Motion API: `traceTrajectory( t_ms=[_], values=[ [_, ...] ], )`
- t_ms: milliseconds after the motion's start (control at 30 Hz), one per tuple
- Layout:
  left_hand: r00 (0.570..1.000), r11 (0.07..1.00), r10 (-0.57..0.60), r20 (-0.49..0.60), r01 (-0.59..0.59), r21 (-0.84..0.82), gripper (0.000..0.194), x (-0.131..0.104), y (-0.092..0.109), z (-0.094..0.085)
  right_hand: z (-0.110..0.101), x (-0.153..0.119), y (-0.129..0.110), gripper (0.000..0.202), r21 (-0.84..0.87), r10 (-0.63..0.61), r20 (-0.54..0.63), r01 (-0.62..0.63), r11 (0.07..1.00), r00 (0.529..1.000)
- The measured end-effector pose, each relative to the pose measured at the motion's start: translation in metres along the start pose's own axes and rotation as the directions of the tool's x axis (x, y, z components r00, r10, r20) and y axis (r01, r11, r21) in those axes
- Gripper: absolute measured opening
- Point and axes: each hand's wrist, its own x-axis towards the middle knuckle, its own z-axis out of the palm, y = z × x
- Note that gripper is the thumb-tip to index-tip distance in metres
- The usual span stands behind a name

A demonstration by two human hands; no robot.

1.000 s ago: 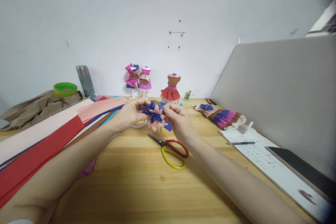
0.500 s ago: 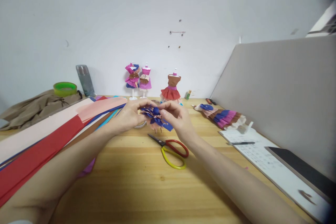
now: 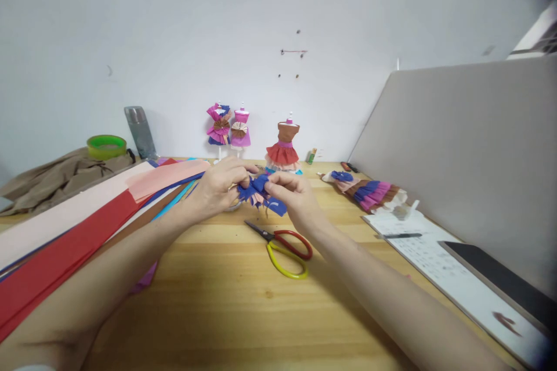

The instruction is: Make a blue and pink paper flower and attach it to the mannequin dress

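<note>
A small blue and peach paper piece (image 3: 257, 190) is held up between both hands, above the wooden table (image 3: 209, 313). My left hand (image 3: 221, 182) grips its left side, fingers bent around the blue paper. On the right side my right hand (image 3: 293, 194) pinches the blue paper between thumb and fingers. A blue flap hangs below, near my right fingertips. Scissors (image 3: 272, 236) with one red and one yellow handle lie partly open on the table just below the hands. Something round and pale behind the piece is mostly hidden.
Crepe paper strips (image 3: 100, 243) spread across the left. At the back stand dressed mini mannequins (image 3: 285, 145), a bottle (image 3: 141, 133) and green tape (image 3: 107, 146) on brown cloth. A ruffled dress (image 3: 369, 192), white board (image 3: 418, 252) and black tablet (image 3: 500, 281) lie right.
The paper piece has turned, so a broad blue fold now faces up between the fingers. My left fingers have curled in more, and my right fingers have shifted slightly.
</note>
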Motion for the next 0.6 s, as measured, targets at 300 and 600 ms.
traceTrajectory(
  t_ms=[300,600],
  values=[
    [0.993,0.994,0.101,-0.059,-0.099,0.042,0.02,-0.003,-0.004,-0.002,0.002,-0.006,-0.007,0.018,-0.223,-0.195,0.002,0.191,0.956,0.981],
    [0.987,0.977,0.153,-0.039,-0.145,0.159,0.015,-0.025,-0.024,0.003,0.006,-0.013,-0.014,0.017,-0.533,-0.448,0.112,0.434,0.726,0.887]
  ],
)
